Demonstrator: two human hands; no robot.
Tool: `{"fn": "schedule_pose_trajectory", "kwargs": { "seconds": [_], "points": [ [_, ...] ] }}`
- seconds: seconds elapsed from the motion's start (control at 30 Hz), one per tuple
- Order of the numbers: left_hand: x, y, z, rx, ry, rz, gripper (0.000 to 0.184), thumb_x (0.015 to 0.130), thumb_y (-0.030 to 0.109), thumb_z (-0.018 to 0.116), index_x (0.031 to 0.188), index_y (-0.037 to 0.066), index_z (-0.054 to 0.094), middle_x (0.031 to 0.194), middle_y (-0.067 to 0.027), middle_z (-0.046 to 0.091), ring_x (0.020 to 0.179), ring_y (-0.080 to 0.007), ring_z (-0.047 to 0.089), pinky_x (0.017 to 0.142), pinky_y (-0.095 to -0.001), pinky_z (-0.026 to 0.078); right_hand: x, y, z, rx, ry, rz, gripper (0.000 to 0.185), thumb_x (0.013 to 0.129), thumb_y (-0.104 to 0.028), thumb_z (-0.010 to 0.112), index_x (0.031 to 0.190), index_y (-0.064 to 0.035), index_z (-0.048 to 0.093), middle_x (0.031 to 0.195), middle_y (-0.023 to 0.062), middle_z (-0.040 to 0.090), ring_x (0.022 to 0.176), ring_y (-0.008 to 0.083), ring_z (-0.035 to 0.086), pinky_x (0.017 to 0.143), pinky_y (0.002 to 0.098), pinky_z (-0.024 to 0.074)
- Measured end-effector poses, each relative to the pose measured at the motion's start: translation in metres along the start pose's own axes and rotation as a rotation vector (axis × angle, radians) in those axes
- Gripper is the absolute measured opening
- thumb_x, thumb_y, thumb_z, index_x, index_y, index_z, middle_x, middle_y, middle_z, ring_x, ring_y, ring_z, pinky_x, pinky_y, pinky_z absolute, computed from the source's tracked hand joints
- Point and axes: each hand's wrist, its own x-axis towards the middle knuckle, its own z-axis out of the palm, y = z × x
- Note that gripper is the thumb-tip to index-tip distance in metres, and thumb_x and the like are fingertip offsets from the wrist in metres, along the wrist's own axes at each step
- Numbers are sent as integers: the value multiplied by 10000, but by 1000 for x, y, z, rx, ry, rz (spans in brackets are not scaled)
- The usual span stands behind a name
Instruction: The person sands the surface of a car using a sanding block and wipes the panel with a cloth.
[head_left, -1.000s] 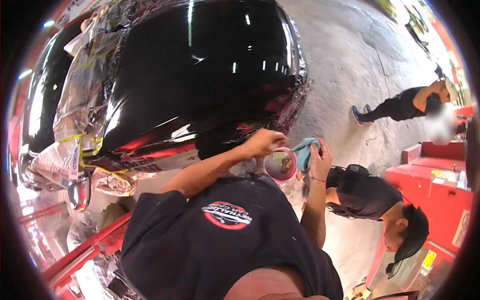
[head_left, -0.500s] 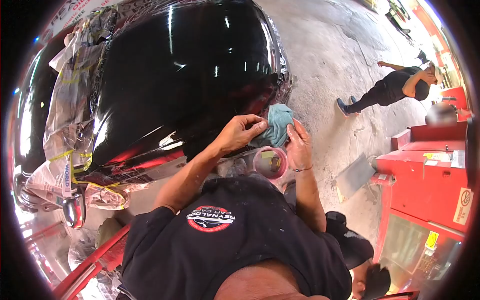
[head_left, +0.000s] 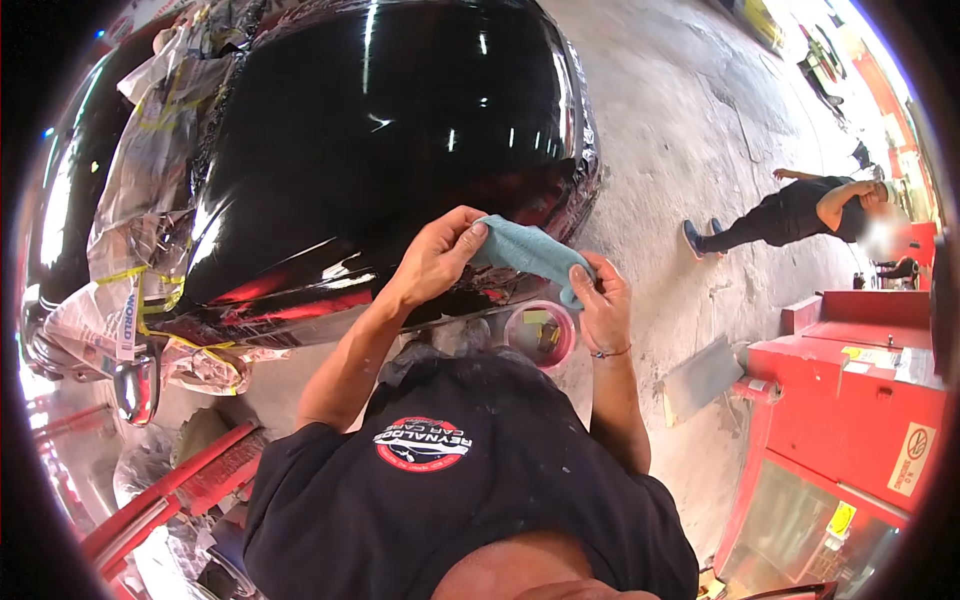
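A teal cloth [head_left: 530,252] is stretched between my two hands, in front of the glossy black car hood [head_left: 380,150]. My left hand [head_left: 440,255] pinches its left end between thumb and fingers. The right end is gripped by my right hand [head_left: 603,300], with a bit of cloth hanging below the thumb. Just beneath the cloth, near my body, is a round pink-rimmed container [head_left: 571,345] with small pieces inside, one of them yellowish.
Masking plastic [head_left: 150,190] with yellow tape covers the car's left part. A red cabinet [head_left: 825,400] stands at the right, with a grey panel [head_left: 702,378] beside it. Farther back a person [head_left: 790,212] in dark clothes stands on the concrete floor [head_left: 680,150]. A red bar [head_left: 180,490] crosses the lower left.
The bunched cloth is now drawn out lengthwise between my hands. At first only my right hand held it; my left hand has since taken hold. The crouching person at the lower right has left view.
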Motion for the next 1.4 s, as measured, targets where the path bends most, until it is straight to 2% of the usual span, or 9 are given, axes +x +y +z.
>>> {"fn": "schedule_pose_trajectory", "kwargs": {
  "seconds": [0.07, 0.2, 0.4, 0.53, 0.63, 0.83, 1.07, 1.3, 1.4],
  "points": [
    [-2, 5, -7, 62, -40, -30, 256, 1075, 304, 543, 1144, 61, 585, 951, 79, 581, 826, -26, 508, 684, -202, 438, 3, -10, 4, -2, -2, -100, 251, 1040, -165, 605, 1230, -2, 629, 1080, 34, 676, 993, 104, 600, 918, 294, 487],
    [-10, -28, -18, -679, -224, -338, 186, 1021, 306, 644, 1066, 135, 587, 949, 74, 595, 803, -46, 561, 705, -243, 484, 14, -44, 17, 352, -144, -34, 287, 1039, -164, 591, 1293, -28, 591, 1159, 58, 669, 1058, 149, 625, 970, 342, 500],
    [-43, -81, 6, -1045, 211, -463, 233, 940, 43, 707, 1149, 90, 613, 1036, -2, 687, 947, -127, 683, 868, -342, 586, 15, 53, 21, 1039, -213, 470, 360, 965, -116, 639, 1305, -11, 589, 1229, 120, 665, 1157, 247, 638, 1003, 442, 530],
    [-76, -131, 4, -1058, 211, -580, 278, 947, 72, 707, 1204, 70, 603, 1099, -46, 685, 998, -171, 688, 917, -386, 581, -3, 105, 33, 770, -114, 769, 359, 871, 31, 582, 1227, -12, 608, 1151, 138, 689, 1080, 250, 666, 983, 444, 537],
    [-95, -137, -11, -826, 295, -696, 306, 953, 93, 705, 1230, 33, 590, 1072, -53, 684, 982, -172, 681, 914, -380, 582, 11, 84, 23, 657, -9, 491, 205, 887, 38, 547, 1077, -40, 543, 1051, 109, 667, 976, 246, 669, 927, 435, 548],
    [-132, -176, -15, -902, -12, -868, 341, 1006, 212, 651, 1276, 5, 631, 1116, -95, 710, 1038, -203, 688, 914, -377, 580, 4, 93, 5, 542, -58, 633, 165, 922, 0, 533, 1079, -42, 556, 1050, 101, 663, 1005, 236, 656, 940, 404, 531],
    [-128, -159, -7, -942, -14, -1054, 361, 1054, 275, 543, 1254, -1, 664, 1142, -132, 730, 964, -189, 731, 900, -347, 602, 15, 71, 14, 398, -23, 632, 239, 931, -55, 604, 1155, -97, 534, 1121, 64, 649, 1069, 227, 630, 958, 435, 527],
    [-99, -91, -26, -629, 291, -645, 280, 1078, 379, 506, 1030, 113, 582, 901, 35, 564, 846, -77, 584, 776, -298, 553, 24, 17, 35, 313, -216, 254, 653, 900, 60, 647, 1479, -54, 367, 1282, 121, 616, 1200, 219, 592, 1049, 411, 490],
    [-108, -147, -33, -437, 418, -708, 293, 1058, 403, 553, 1044, 112, 584, 909, 48, 547, 862, -62, 550, 785, -276, 515, 21, 82, 8, 144, -178, 465, 659, 888, 77, 651, 1472, -25, 363, 1278, 127, 618, 1187, 221, 599, 1036, 408, 498]
  ]
}}
